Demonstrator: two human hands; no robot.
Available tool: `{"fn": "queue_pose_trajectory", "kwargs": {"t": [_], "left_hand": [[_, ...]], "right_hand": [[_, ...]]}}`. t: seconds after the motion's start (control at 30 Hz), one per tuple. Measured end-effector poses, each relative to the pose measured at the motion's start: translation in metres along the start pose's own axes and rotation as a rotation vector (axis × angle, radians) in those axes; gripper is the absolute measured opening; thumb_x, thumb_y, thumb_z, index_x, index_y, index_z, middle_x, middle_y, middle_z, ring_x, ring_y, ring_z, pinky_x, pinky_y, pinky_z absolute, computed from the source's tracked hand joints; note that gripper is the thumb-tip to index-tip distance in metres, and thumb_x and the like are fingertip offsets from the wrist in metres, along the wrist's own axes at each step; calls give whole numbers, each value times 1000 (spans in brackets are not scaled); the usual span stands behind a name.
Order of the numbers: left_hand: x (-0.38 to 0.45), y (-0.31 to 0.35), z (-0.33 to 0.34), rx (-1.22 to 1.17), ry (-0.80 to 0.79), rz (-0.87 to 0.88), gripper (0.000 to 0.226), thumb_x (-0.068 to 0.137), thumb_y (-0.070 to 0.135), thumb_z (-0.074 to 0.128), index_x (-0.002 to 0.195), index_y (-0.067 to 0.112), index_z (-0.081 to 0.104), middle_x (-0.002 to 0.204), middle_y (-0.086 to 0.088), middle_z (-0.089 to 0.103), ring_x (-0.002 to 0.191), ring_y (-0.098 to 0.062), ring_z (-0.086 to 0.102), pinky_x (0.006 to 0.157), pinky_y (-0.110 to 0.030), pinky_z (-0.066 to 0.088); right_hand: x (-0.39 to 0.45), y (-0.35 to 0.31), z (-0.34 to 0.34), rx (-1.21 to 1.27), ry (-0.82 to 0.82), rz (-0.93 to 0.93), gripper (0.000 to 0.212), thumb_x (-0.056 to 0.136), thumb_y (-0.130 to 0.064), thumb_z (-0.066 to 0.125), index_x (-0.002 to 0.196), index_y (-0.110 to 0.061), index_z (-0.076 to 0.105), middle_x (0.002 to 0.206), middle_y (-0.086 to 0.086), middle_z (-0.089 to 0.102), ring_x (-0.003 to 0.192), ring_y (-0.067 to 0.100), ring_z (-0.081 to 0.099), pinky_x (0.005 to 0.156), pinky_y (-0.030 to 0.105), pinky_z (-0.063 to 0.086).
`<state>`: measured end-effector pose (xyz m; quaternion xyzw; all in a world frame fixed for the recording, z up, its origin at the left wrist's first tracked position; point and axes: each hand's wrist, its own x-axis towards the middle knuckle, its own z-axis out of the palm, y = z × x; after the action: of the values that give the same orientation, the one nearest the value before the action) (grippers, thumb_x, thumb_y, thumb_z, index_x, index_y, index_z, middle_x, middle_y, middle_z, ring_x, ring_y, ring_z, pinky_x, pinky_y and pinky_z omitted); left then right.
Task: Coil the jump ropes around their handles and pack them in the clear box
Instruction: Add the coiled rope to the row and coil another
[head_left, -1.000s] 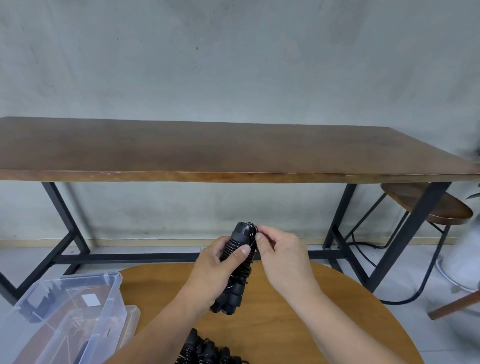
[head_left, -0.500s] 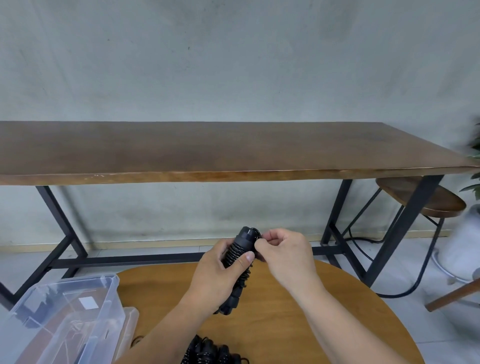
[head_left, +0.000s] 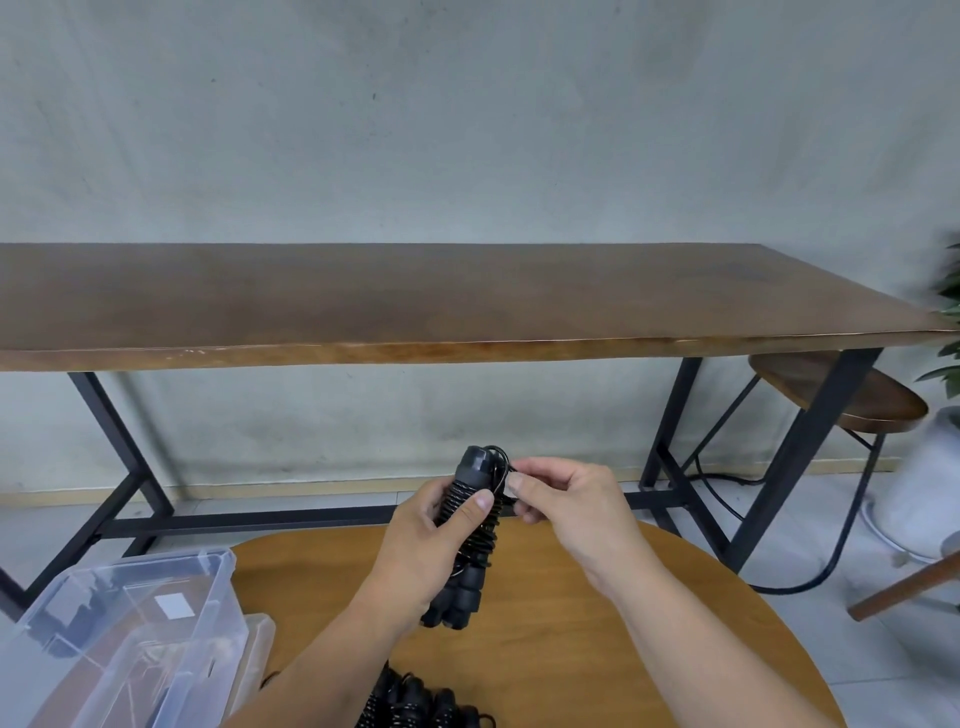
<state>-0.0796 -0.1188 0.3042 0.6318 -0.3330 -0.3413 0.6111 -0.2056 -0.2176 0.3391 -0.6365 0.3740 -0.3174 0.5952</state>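
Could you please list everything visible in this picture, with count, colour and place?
jump rope bundle: one, black, rope coiled round its handles, held above the round table
more jump ropes: a pile, count unclear, black, on the round table at the bottom edge
clear box: one, transparent, at lower left beside the round table
round table: one, light wood, nearest the camera
long table: one, dark wood top on black metal legs, against the wall
stool: one, brown seat on a black frame, under the long table's right end
plant: one, green, blurred, right edge
left hand: grips the bundle's middle
right hand: pinches the rope end near the bundle's top
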Motion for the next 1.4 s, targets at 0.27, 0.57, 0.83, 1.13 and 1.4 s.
{"fn": "queue_pose_trajectory", "kwargs": {"t": [0.27, 0.57, 0.83, 1.13, 1.4], "left_hand": [[-3, -1, 4, 100, -6, 33, 27, 84, 40, 71, 108, 29, 66, 90, 1, 74, 81, -15, 72, 70, -28, 57], [-4, 1, 11, 110, -26, 10, 25, 87, 37, 71, 109, 28, 65, 93, 1, 73, 79, -12, 71, 70, -28, 59], [-2, 2, 13, 95, 2, 1, 24, 87, 35, 71, 109, 26, 65, 91, 2, 73, 76, -11, 70, 67, -26, 56], [-3, -3, 15, 50, 31, 11, 20, 88, 31, 71, 106, 29, 64, 89, 3, 73, 74, -10, 70, 66, -23, 57], [-2, -4, 16, 45, 33, 17, 21, 88, 31, 71, 108, 28, 64, 91, 4, 74, 77, -11, 71, 66, -21, 56]], "right_hand": [[6, -2, 3, -190, 70, -8, 11, 81, -21, 74, 71, -18, 76, 60, -2, 67, 54, 7, 58, 60, 30, 50], [5, 0, -1, -69, 48, 21, 22, 80, -13, 71, 59, -7, 67, 50, 0, 56, 47, 10, 46, 47, 19, 37], [9, -2, -3, -4, -33, 10, 7, 83, -5, 71, 77, -6, 72, 62, 3, 66, 55, 12, 59, 57, 23, 52], [6, 5, 1, -159, 52, -127, 26, 87, -14, 72, 110, -26, 67, 98, -16, 71, 94, -1, 68, 85, 18, 53], [8, 14, 4, 129, 78, -31, 24, 91, -6, 68, 102, -27, 69, 97, -11, 75, 92, -4, 69, 84, 17, 50]]}}
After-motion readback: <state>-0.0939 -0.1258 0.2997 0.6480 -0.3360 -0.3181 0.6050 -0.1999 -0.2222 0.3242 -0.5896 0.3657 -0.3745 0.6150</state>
